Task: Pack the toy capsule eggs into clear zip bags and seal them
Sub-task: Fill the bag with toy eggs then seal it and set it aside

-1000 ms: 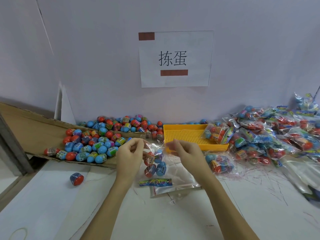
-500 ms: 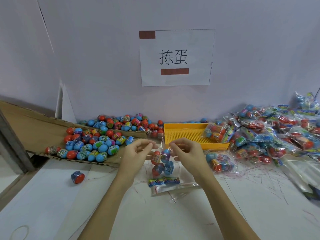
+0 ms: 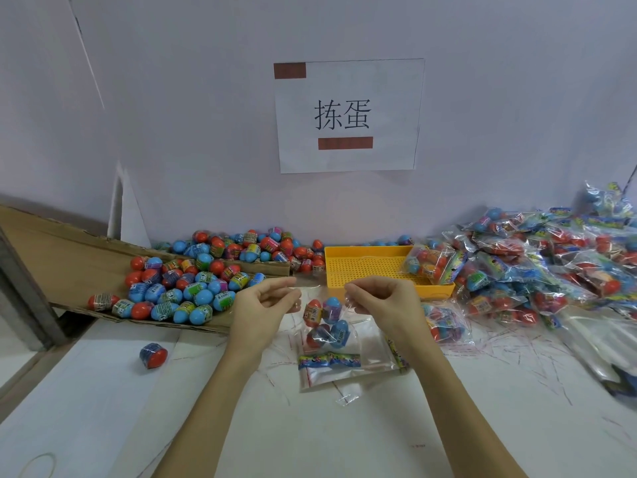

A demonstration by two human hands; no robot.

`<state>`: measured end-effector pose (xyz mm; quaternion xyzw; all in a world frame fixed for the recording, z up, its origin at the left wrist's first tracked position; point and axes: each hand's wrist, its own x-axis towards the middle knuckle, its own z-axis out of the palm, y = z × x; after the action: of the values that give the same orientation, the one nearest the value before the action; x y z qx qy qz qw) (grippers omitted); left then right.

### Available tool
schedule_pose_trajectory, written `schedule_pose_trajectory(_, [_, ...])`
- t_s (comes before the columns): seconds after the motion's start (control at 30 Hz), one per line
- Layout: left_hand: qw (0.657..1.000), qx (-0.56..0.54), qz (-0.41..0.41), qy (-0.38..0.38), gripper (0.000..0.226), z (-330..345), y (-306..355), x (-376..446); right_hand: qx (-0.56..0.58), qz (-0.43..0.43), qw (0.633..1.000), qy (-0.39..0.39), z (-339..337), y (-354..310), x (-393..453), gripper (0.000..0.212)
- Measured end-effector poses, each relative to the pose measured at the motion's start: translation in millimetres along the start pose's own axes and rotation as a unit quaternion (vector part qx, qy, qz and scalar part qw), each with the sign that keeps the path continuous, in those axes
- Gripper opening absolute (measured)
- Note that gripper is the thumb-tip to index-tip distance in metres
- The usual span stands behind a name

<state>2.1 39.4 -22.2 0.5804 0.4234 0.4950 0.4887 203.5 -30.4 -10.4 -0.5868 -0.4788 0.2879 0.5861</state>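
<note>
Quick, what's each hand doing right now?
Left hand: pinches the top left edge of the clear zip bag with eggs inside.
Right hand: pinches the bag's top right edge.

A paper sign hangs on the wall; a yellow tray sits at the table's back edge, with flattened cardboard at its left edge.

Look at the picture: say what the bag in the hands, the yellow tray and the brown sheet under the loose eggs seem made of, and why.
Bag: thin clear plastic film, glossy; the eggs show through and it creases.
Yellow tray: probably rigid moulded plastic, evenly coloured, with a perforated floor.
Brown sheet: likely cardboard, matt, with rough torn edges.
</note>
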Motion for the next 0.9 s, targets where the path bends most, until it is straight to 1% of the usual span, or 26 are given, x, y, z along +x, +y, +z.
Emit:
schedule_pose_trajectory(0.2, [0.996,-0.072,-0.034,-0.033,0.018,-3.5,3.0,0.2,0.068,0.011,0.997,-0.025,-5.9,-0.6,0.7,0.014])
schedule_pose_trajectory(0.37, [0.993,-0.097,-0.027,-0.053,0.021,-6.1,3.3,1.1,0.082,0.006,0.995,-0.054,-10.4,-3.4,-0.3,0.016])
schedule_pose_trajectory(0.5, [0.993,-0.1,-0.03,-0.06,0.021,-8.9,2.2,3.0,0.09,0.002,0.993,-0.078,-13.6,-4.7,-0.8,0.017])
schedule_pose_trajectory(0.6, [0.993,-0.097,-0.029,-0.065,0.019,-9.7,2.0,4.5,0.076,-0.007,0.993,-0.087,-14.4,-5.1,-0.5,0.016])
schedule_pose_trajectory(0.9, [0.994,-0.073,-0.007,-0.076,0.021,-12.3,-0.7,7.4,0.04,-0.015,0.995,-0.085,-15.3,-2.7,1.3,0.023])
